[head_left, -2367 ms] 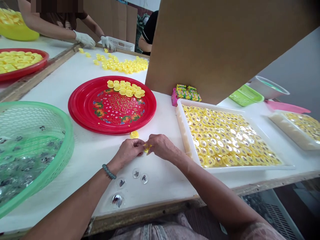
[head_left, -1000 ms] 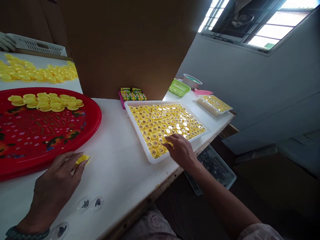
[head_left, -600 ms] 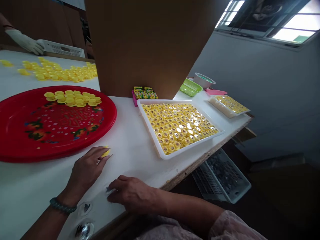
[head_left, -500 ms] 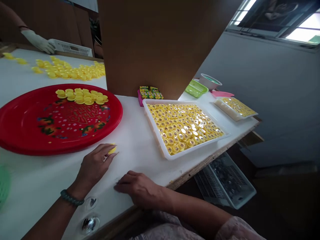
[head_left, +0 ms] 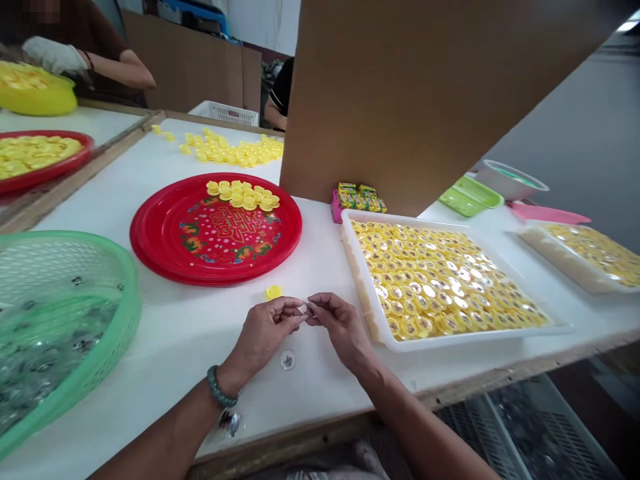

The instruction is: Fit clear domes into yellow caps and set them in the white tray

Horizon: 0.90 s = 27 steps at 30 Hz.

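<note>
My left hand (head_left: 265, 332) and my right hand (head_left: 342, 327) meet fingertip to fingertip above the white table. Between them is pinched a small clear piece (head_left: 303, 308), mostly hidden by the fingers. Just beyond my left fingers lies a yellow plastic piece (head_left: 273, 292). A clear disc with a dark print (head_left: 287, 360) rests on the table below my hands. Nearer the front edge, by my left wrist, sits a shiny clear dome (head_left: 230, 422). To the right, a white tray (head_left: 367, 313) holds rows of yellow pieces with clear printed tops (head_left: 430, 280).
A red tray (head_left: 165, 257) carries yellow pieces (head_left: 243, 193). At left stands a green basket (head_left: 131, 300) of clear parts. A cardboard panel (head_left: 390, 100) rises behind small yellow-green boxes (head_left: 361, 198). Across the table, a co-worker's gloved hand (head_left: 55, 55) is over a yellow bowl (head_left: 43, 100).
My left hand has let go of the yellow piece, which now lies on the table. Both hands have come together, pinching a small clear piece. The view has swung left.
</note>
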### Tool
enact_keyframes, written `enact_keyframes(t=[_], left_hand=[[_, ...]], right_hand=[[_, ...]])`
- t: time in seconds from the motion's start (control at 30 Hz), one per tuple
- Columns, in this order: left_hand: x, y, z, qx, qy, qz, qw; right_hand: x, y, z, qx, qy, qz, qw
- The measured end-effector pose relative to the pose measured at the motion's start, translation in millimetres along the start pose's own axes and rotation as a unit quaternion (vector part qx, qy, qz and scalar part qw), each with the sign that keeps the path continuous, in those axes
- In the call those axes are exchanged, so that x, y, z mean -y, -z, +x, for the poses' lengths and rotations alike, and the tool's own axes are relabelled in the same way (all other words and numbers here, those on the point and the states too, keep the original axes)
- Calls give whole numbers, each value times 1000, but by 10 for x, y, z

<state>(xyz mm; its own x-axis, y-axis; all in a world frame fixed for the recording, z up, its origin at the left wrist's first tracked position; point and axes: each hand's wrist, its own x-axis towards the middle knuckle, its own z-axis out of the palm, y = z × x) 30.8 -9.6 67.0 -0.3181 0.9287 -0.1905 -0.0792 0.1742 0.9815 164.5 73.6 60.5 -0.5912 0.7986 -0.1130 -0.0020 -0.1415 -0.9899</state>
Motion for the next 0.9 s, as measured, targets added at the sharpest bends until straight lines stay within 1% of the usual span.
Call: enact_keyframes(t=[0.1, 0.2, 0.27, 0.33, 0.43, 0.53, 0.63, 0.73, 0.8, 0.83, 0.9], left_hand=[[39, 15, 22, -30, -14, 18, 999], [76, 49, 37, -47, -32, 86, 995], [85, 68, 43, -53, -41, 122, 990], [82, 78, 46, -49, -43, 126, 990], [67, 75, 47, -34, -30, 103, 994], [67, 59, 49, -43, -20, 79, 996], [88, 55, 55, -64, -23, 53, 996], [96, 76, 54, -56, -6, 7, 998], [81, 97, 45, -43, 15, -29, 999], [70, 107, 38, -36, 29, -47, 998], [47, 124, 24, -26, 60, -77, 995]], right_hand=[[-13, -36, 10, 7, 2, 3, 1000], [-17, -60, 7, 12, 8, -51, 999], [-17, -65, 13, 13, -1, -68, 998], [-18, -66, 24, 11, -24, -42, 999], [-22, -80, 40, -5, -55, 48, 997], [-20, -124, 42, -17, -68, 123, 990], [-29, -176, 27, -25, -70, 126, 989], [-40, -176, 1, -36, -53, 43, 997], [-26, -134, -21, -27, 2, -63, 998], [-10, -105, -32, -8, 43, -126, 991], [30, -45, -49, 51, 127, -245, 960]])
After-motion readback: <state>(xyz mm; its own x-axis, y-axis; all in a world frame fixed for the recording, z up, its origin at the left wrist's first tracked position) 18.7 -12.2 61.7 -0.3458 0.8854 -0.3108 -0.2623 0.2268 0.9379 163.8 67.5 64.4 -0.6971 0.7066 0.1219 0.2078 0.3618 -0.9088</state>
